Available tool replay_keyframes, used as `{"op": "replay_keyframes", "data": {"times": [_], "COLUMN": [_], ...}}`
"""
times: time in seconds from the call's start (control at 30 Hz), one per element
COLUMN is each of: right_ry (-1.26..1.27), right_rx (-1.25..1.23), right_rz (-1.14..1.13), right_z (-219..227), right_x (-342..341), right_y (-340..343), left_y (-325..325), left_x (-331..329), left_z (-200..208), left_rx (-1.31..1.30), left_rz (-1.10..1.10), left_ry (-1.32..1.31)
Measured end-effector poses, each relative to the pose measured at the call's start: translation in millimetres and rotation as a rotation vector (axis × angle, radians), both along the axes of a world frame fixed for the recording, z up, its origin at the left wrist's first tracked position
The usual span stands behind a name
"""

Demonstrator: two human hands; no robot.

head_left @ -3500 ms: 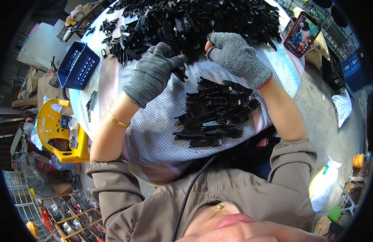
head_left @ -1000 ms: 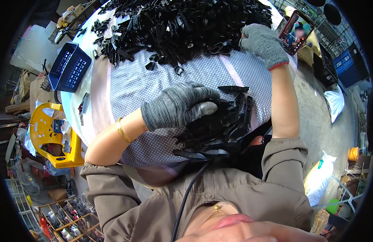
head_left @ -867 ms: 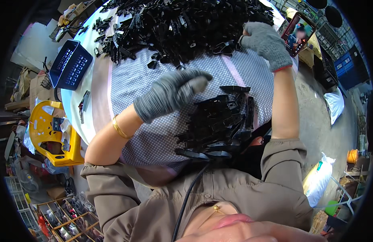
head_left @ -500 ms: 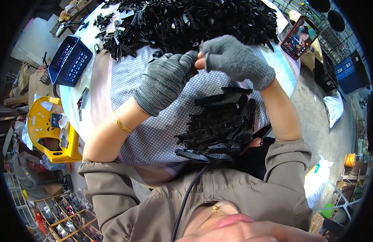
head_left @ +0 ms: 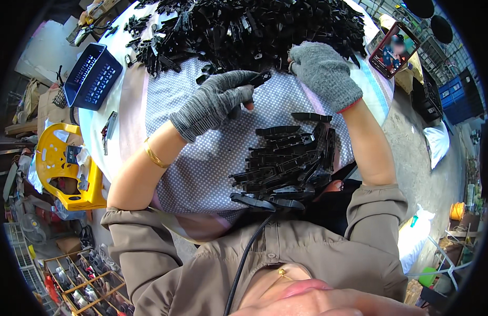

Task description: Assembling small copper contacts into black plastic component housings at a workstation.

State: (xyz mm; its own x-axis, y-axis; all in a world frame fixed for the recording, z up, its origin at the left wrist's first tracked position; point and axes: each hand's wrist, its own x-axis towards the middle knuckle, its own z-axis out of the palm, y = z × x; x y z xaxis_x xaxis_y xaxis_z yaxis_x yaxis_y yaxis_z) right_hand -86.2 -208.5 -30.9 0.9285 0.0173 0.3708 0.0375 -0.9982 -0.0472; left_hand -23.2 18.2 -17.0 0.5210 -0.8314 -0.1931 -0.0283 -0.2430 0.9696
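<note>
My left hand (head_left: 215,102), in a grey fingerless glove, is closed around a narrow black plastic piece (head_left: 261,79) whose end sticks out past the index finger. At the near edge of a big heap of black plastic parts (head_left: 217,31) is my right hand (head_left: 325,71), gloved the same way. Its fingers curl downward and mostly hide beneath it, so what they grip does not show. Closer to my body, between my forearms, lies a smaller pile of long black pieces (head_left: 286,163), laid roughly side by side on the dotted cloth (head_left: 196,174).
A blue perforated basket (head_left: 94,79) stands at the table's left edge, with a small cutter-like tool (head_left: 108,131) nearer me. A phone (head_left: 394,50) with a lit screen leans at the far right. On the left is a yellow plastic chair (head_left: 49,158); a black cable (head_left: 241,263) crosses my chest.
My hands, together half a second ago, have come apart. The right one moved right to the heap's edge; the left drew slightly back, and the black piece in it now shows.
</note>
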Motion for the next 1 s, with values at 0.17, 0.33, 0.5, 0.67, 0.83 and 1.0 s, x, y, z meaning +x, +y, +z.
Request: {"op": "replay_keyframes", "data": {"times": [0.17, 0.33, 0.5, 0.67, 0.83, 1.0], "right_ry": [-0.065, 0.207, 0.251, 0.209, 0.195, 0.157], "right_rx": [0.543, 0.916, 1.178, 1.181, 1.235, 1.259], "right_rz": [0.095, 0.151, 0.199, 0.21, 0.206, 0.181], "right_z": [7.8, 23.1, 22.7, 20.5, 23.1, 23.2], "right_x": [2.6, -5.9, -5.8, -6.7, -8.5, -12.1], "right_y": [2.6, 15.3, 19.0, 21.1, 23.3, 31.2], "left_y": [-2.6, 1.5, 1.4, 0.7, 0.4, -3.5], "left_x": [-1.8, 2.9, 4.1, 2.8, 2.3, -3.0], "left_z": [0.9, -4.4, -4.2, -4.1, -1.6, 5.5], "left_rx": [0.008, -0.085, -0.106, -0.11, -0.127, 0.029], "left_rz": [0.128, 0.167, 0.149, 0.163, 0.149, 0.192], "left_ry": [-0.086, -0.051, -0.052, -0.096, -0.085, -0.326]}}
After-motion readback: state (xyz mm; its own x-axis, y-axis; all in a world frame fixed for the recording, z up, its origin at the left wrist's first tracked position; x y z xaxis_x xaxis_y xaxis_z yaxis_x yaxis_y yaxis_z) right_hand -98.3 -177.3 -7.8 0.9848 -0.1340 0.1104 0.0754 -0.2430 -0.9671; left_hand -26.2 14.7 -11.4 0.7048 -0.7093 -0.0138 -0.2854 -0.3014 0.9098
